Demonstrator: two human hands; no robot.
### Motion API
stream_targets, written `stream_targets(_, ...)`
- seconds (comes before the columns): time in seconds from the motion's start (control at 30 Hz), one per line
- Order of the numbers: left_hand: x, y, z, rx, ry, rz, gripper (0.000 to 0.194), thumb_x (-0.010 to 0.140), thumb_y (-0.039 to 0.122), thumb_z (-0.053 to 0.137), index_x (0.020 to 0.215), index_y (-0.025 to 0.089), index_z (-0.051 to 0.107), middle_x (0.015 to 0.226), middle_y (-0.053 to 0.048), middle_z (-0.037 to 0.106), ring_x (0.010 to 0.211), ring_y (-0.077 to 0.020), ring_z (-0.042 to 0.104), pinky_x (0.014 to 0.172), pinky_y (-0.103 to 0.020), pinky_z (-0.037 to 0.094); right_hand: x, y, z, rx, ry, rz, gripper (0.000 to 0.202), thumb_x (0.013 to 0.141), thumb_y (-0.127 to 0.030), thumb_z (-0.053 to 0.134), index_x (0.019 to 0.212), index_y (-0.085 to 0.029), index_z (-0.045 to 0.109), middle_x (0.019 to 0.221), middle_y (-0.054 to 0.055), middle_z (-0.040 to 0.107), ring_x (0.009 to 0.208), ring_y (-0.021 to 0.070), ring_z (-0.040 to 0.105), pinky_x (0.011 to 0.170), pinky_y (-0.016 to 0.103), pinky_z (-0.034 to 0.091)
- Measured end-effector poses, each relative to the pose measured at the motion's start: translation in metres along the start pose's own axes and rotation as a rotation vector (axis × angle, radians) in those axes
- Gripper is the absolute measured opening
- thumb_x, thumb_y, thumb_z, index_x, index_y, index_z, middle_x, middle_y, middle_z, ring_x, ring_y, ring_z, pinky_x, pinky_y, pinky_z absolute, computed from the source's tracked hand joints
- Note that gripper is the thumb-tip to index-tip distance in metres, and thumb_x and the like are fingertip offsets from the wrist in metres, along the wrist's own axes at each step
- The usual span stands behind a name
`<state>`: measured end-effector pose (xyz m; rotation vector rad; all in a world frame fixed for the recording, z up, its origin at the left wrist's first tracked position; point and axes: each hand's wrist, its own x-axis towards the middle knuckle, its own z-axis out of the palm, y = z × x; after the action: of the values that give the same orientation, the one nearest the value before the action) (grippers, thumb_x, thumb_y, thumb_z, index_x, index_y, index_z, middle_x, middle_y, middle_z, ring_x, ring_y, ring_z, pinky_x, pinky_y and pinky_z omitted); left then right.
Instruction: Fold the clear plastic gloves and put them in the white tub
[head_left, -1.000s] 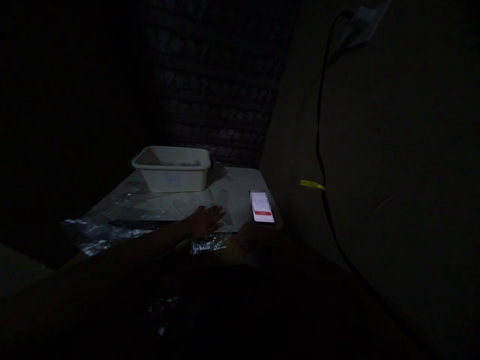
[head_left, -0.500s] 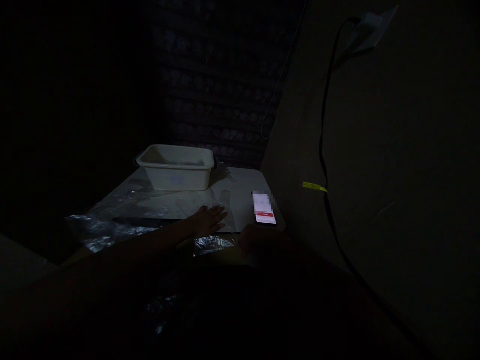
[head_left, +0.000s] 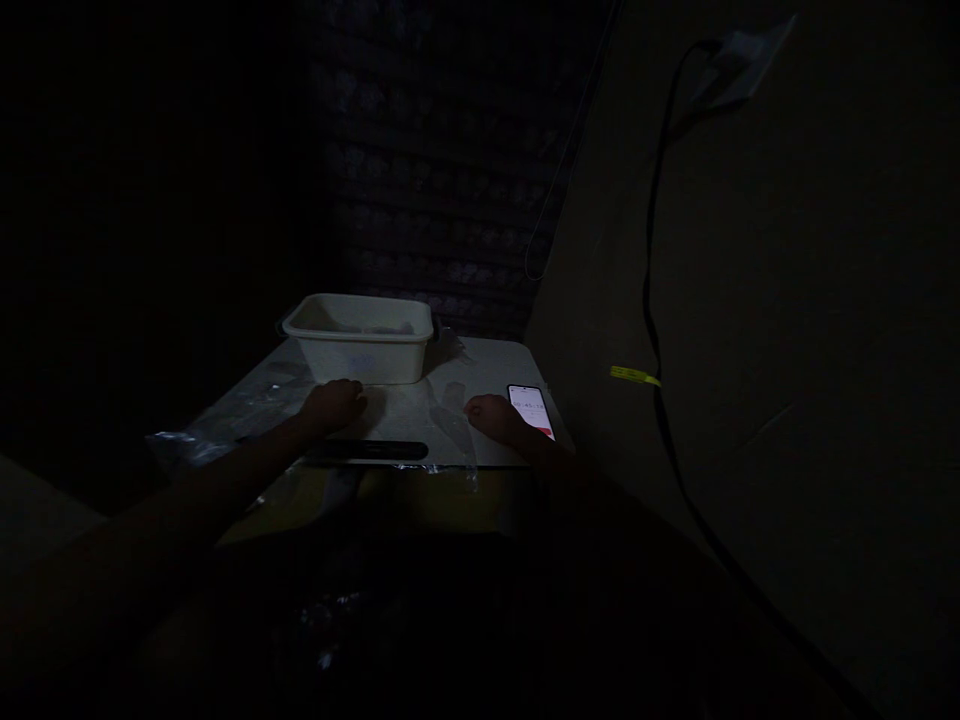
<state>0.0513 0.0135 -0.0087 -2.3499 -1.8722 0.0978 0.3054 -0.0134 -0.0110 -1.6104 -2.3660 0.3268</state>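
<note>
A thin clear plastic sheet (head_left: pixel 454 435) lies crinkled across the white table (head_left: pixel 499 360), its near edge hanging over the front. My left hand (head_left: pixel 334 405) rests on the table's left half in front of the tub, fingers curled closed; what is in them, if anything, is hidden. Toward the right, my right hand (head_left: pixel 491 415) is closed too, with its fingertips pinched at the sheet's right part. Just beside that hand, a phone (head_left: pixel 529 405) lies with its screen lit, partly covered by my wrist. The room is very dark, so fine details are lost.
A cream tub (head_left: pixel 360 355) with dark side handles stands at the back left, with something pale inside. A dark slot or bar (head_left: pixel 375 450) runs along the table's front edge. To the right, a black cable (head_left: pixel 651 300) with a yellow tag (head_left: pixel 634 375) hangs down the wall.
My left hand has moved left and back from mid-table, its spread fingers now curled. My right hand has risen from the front edge onto the tabletop, and the sheet has shifted.
</note>
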Motion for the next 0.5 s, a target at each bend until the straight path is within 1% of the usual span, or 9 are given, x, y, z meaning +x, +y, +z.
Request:
stream_targets(0.1,0.005,-0.009,0.011,-0.067,-0.047,-0.048,0.041,0.074,0.037,0.027,0.095,0.012,0.052,0.096,-0.012,0.056,0.085,-0.0221,0.052,0.063,-0.027,0.040,0.007,-0.008,0.010,-0.136,-0.015,-0.082,0.030,0.070,-0.019,0.038,0.096,-0.016,0.053,0.102,0.006,0.053,0.092,0.0142,0.048,0.078,0.025,0.036)
stream_targets(0.2,0.010,-0.006,0.016,-0.131,-0.069,-0.067,0.042,0.070,0.041,0.032,0.089,0.014,0.057,0.090,-0.013,0.059,0.082,-0.0237,0.054,0.062,-0.028,0.040,0.007,-0.014,0.020,-0.259,-0.060,-0.173,0.034,0.072,-0.025,0.036,0.104,-0.019,0.047,0.111,0.005,0.046,0.101,0.0167,0.041,0.082,0.032,0.033)
stream_targets(0.27,0.011,-0.003,0.017,-0.159,-0.076,-0.078,0.039,0.067,0.042,0.036,0.083,0.015,0.060,0.084,-0.012,0.060,0.079,-0.0247,0.055,0.060,-0.028,0.040,0.006,-0.016,0.023,-0.311,-0.100,-0.213,0.034,0.074,-0.027,0.034,0.105,-0.020,0.045,0.112,0.005,0.045,0.102,0.0171,0.040,0.082,0.034,0.032)
stream_targets(0.37,0.012,0.001,0.015,-0.207,-0.079,-0.082,0.031,0.064,0.036,0.041,0.076,0.016,0.061,0.081,-0.011,0.061,0.077,-0.0245,0.055,0.059,-0.027,0.040,0.006,-0.016,0.025,-0.350,-0.140,-0.231,0.033,0.075,-0.028,0.032,0.105,-0.021,0.043,0.111,0.005,0.045,0.101,0.0169,0.040,0.081,0.035,0.032)
stream_targets(0.5,0.016,0.002,0.010,-0.297,-0.007,-0.113,0.026,0.066,0.027,0.037,0.073,0.017,0.060,0.083,-0.007,0.061,0.079,-0.0202,0.055,0.062,-0.024,0.040,0.006,-0.013,0.025,-0.351,-0.130,-0.206,0.033,0.075,-0.028,0.031,0.104,-0.022,0.043,0.109,0.004,0.046,0.100,0.0164,0.040,0.080,0.035,0.032)
